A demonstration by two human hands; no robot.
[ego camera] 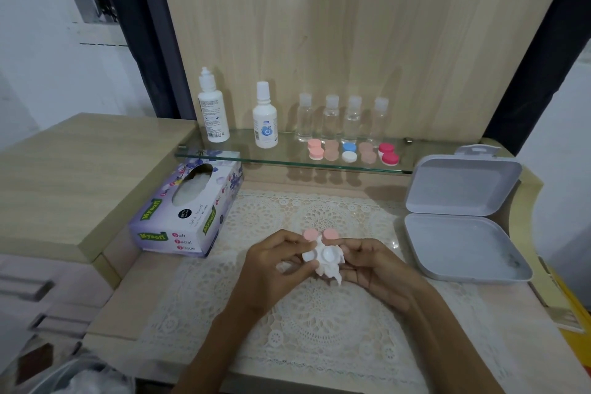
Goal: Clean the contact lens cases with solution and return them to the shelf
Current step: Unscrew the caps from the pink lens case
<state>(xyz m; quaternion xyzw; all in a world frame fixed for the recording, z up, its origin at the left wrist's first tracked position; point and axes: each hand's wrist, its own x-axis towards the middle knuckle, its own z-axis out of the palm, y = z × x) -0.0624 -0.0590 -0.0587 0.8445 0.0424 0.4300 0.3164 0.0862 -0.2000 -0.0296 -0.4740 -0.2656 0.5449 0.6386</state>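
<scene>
A tissue box [188,211] lies by the left edge of the table [128,297], beside a lace mat [319,329]. Over the mat's middle the left hand [271,261] pinches the left end of an open white lens case [319,255], and the right hand [374,262] curls round a crumpled tissue [329,272] bunched under it, with two pink caps [309,233] on the mat just behind. An open grey box [463,246] lies by the right edge, and the glass shelf [256,158] along the back carries two solution bottles [213,105] left of a row of closed cases [350,152].

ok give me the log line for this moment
step: wiping lens case | left grip: holds it | right grip: holds tissue | pink caps: off, on lace mat
</scene>
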